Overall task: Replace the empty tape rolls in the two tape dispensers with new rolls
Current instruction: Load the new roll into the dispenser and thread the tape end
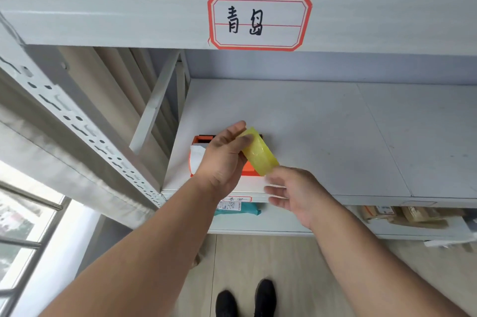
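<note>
Left hand [224, 159] raised over the shelf [322, 136], thumb and fingers clamped on the upper end of a yellow tape roll [259, 152]. Roll held tilted in the air, its upper end toward the back, its lower end toward the front edge. Right hand [294, 194] just beside the roll's lower end, fingers spread and loosely curled, blurred; whether the fingertips touch the roll, impossible to tell. Beneath the left hand and roll, near the shelf's front-left corner, an orange dispenser [200, 141], mostly hidden, with a white patch on its left side. Second dispenser nowhere to be made out. On the beam above, a red-bordered label [259, 22] with handwritten characters. On the lower shelf, a teal parcel [238, 209] below the front edge and brown parcels [407, 216] to the right. On the floor, black shoes [246, 298].
</note>
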Available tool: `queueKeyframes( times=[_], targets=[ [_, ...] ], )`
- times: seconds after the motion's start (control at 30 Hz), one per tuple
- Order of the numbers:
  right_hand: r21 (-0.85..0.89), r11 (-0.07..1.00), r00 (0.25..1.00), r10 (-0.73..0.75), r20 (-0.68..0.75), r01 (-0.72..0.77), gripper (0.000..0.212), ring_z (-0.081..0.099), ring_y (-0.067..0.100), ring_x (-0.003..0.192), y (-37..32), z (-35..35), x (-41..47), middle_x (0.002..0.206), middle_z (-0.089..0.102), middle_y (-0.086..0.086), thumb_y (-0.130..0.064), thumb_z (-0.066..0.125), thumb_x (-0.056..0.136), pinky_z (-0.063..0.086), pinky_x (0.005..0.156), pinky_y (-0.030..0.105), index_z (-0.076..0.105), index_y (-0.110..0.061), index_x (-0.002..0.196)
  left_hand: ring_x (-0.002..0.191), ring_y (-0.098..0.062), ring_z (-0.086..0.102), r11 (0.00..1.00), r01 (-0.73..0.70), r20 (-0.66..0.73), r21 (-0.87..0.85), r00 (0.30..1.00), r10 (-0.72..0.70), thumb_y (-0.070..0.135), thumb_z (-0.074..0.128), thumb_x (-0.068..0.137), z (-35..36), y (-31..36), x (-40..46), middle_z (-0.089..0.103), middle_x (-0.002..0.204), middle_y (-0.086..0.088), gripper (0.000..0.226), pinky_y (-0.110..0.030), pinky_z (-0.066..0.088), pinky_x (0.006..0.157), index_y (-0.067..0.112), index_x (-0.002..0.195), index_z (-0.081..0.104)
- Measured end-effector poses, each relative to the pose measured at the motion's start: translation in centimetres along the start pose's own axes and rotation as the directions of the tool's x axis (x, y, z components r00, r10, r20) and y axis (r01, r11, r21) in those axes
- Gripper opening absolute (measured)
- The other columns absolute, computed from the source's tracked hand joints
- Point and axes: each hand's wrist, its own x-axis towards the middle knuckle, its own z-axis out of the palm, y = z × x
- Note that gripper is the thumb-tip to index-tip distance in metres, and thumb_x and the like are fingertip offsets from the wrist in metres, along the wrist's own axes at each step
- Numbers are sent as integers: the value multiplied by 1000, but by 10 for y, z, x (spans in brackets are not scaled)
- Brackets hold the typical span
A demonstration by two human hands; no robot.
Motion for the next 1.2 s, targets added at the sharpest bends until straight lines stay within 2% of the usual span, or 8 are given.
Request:
queueKeyframes(
  times=[0.07,0.17,0.4,0.67,0.83,0.93,1.0,1.2],
  targets=[
    [-241,952,951,-239,-197,189,60,63,20,120,-1,-4,-2,135,66,2,-25,66,83,51,104,37,58,-18,142,104,-25,70,995,8,-24,103,1000,-6,-9,63,97,6,2,5,63,130,-16,41,-39,58,98,6,135,58],
    [-244,864,883,-466,-54,440,24,69,4,101,-10,-10,-6,109,79,-11,-13,59,101,51,93,33,77,-23,112,125,-30,64,930,29,-15,367,1000,-26,-2,73,93,14,0,10,56,145,-12,53,-48,51,112,14,141,55],
    [-211,905,926,-379,2,370,15,67,19,94,-9,-24,12,106,79,17,-20,64,104,57,97,51,75,-10,104,110,-28,73,834,-45,-61,549,994,93,23,63,105,13,-3,23,63,132,-9,39,-32,61,93,11,140,54],
    [-117,966,969,-240,-65,231,28,54,19,93,-5,-29,46,94,57,24,-20,60,105,57,102,46,66,7,109,108,-23,59,448,216,-281,868,956,84,28,51,106,-22,-49,36,59,147,-10,47,-27,42,89,9,149,51],
    [-192,960,975,-216,-55,202,32,44,20,91,-5,-25,56,91,51,6,-20,59,104,42,106,73,60,12,109,100,-23,54,506,235,-303,830,951,55,21,47,109,-29,-59,47,66,128,-11,38,-27,42,86,7,143,56],
    [-234,954,978,-204,-50,187,32,35,15,107,-7,-21,59,99,64,37,-27,59,99,39,99,82,63,4,104,104,-23,60,571,227,-316,789,947,59,27,49,109,-28,-54,47,68,119,-4,35,-29,43,86,13,138,63],
    [-248,945,973,-228,-37,212,30,47,50,128,-6,-19,64,115,64,37,-31,58,96,42,101,79,67,-4,102,104,-24,65,609,200,-298,768,953,62,30,51,108,-27,-51,46,74,117,-4,27,-31,47,87,19,124,70],
    [-323,911,962,-271,-6,255,28,58,19,84,-6,-10,73,95,70,24,-33,57,96,51,104,66,69,-9,98,101,-20,74,679,170,-244,714,970,13,29,58,106,-31,-48,43,82,101,3,22,-38,56,102,22,104,79]
  ],
)
